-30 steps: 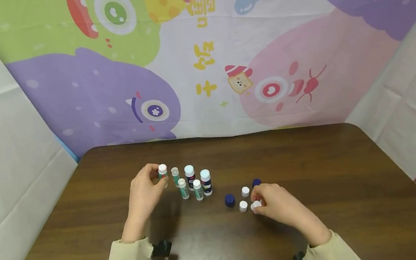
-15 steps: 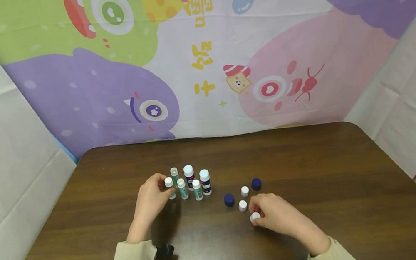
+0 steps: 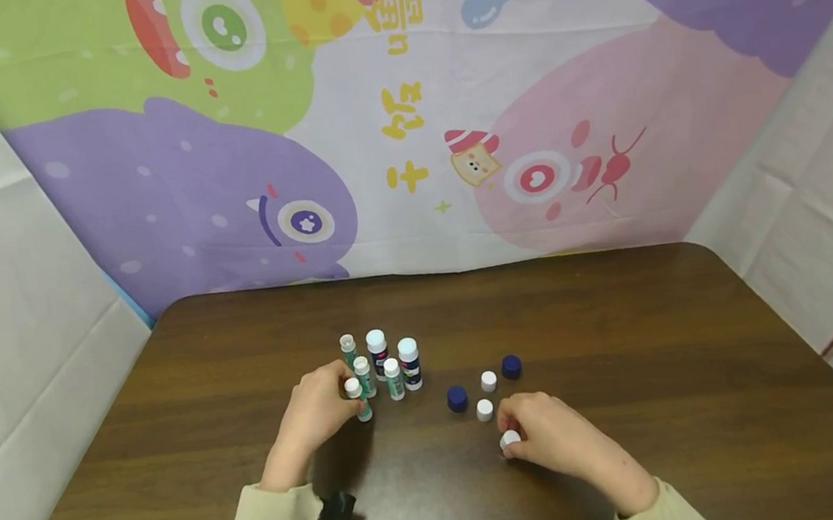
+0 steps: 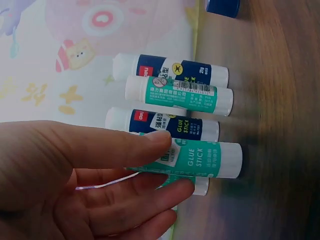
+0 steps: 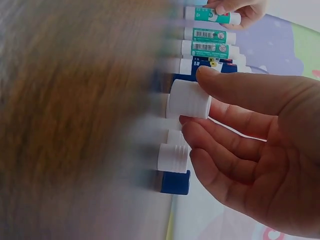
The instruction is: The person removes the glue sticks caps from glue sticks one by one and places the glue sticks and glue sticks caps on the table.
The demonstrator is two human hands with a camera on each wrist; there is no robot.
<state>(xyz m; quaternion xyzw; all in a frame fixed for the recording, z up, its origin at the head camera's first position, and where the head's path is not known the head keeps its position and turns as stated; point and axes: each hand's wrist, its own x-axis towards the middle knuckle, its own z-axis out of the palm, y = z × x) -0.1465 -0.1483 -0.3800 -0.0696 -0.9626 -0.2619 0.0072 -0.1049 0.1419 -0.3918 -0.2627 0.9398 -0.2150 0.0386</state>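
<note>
My left hand (image 3: 320, 412) grips a green glue stick (image 4: 200, 159) between thumb and fingers. It stands in front of a group of glue sticks; whether its base touches the table cannot be told. Two navy glue sticks (image 3: 410, 368) and several green ones, such as the one (image 3: 395, 383) at the group's front right, stand upright beside it. Low over the table at right, my right hand (image 3: 554, 433) pinches a white cap (image 5: 189, 99) between thumb and fingertips. Two white caps (image 3: 484, 410) and two navy caps (image 3: 457, 398) sit just beyond that hand.
The brown wooden table (image 3: 618, 316) carries everything. A cartoon-printed cloth (image 3: 413, 227) hangs behind its far edge, and pale panels (image 3: 24, 331) flank both sides. A dark band-like object (image 3: 337, 509) is at the left sleeve.
My left hand has brought its glue stick toward me and to the right, from the group's left side to its front. My right hand has drawn the white cap nearer, away from the others.
</note>
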